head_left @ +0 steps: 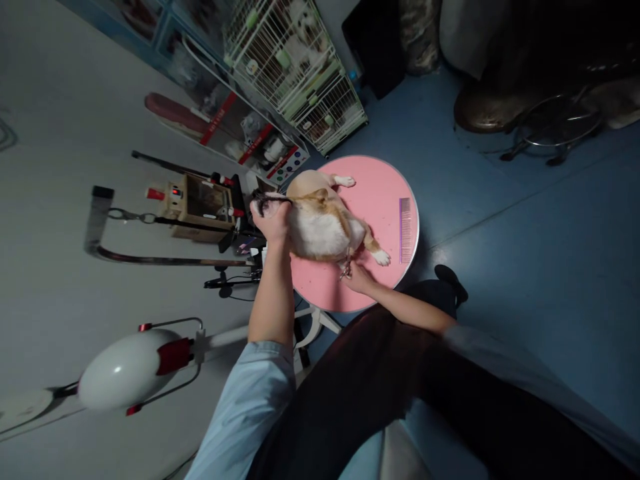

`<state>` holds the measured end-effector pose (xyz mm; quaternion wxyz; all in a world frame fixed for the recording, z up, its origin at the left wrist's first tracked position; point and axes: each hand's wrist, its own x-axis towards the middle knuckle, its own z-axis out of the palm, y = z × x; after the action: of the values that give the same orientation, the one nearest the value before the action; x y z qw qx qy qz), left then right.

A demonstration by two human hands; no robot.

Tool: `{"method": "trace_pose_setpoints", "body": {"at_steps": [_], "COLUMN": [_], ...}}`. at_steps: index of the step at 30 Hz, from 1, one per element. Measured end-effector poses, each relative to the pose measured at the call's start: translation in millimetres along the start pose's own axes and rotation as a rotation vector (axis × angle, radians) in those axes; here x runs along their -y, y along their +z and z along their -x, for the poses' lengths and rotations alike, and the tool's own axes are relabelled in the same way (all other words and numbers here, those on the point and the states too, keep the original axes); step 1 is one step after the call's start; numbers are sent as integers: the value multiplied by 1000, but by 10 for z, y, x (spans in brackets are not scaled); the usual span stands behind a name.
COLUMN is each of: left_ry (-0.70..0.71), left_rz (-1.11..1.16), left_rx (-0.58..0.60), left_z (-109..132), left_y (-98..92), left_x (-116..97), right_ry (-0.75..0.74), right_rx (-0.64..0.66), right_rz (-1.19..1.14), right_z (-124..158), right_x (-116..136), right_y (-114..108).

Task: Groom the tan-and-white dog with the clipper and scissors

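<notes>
A white and tan dog (320, 230) is on a round pink table (373, 183), its head turned up toward the left. My left hand (273, 220) is closed around the dog's muzzle. Low on the dog's chest, beside a front leg, my right hand (357, 277) grips a pair of scissors (346, 268). The blades point toward the fur; whether they touch it I cannot tell. A purple-backed comb (406, 230) lies near the table's right edge, apart from both hands.
A bent metal grooming arm (150, 259) stands left of the table. Beyond it is a wooden tool box (200, 203). A white dryer (130, 370) hangs at lower left. Stacked wire cages (320, 100), a dog in the upper one, stand behind. A wheeled stool base (557, 123) is at upper right.
</notes>
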<state>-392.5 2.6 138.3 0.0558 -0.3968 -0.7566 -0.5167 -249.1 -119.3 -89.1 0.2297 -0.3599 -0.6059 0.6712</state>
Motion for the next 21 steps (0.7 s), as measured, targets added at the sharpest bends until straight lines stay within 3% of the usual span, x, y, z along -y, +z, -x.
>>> {"method": "trace_pose_setpoints", "body": {"at_steps": [3, 8, 13, 21], "left_ry": [-14, -91, -109, -65], "left_rz": [-4, 19, 37, 23], "left_rx": [8, -19, -46, -11], "left_z": [18, 40, 99, 130], "left_y": [-14, -28, -39, -113], "left_x": [-33, -108, -179, -52], "right_ry": [-51, 81, -53, 16], "right_rx": [-9, 82, 53, 194], "right_rz": [19, 23, 54, 115], "right_z": [-92, -51, -93, -28], "right_x": [34, -35, 1, -111], "right_y": [-59, -136, -257, -417]}}
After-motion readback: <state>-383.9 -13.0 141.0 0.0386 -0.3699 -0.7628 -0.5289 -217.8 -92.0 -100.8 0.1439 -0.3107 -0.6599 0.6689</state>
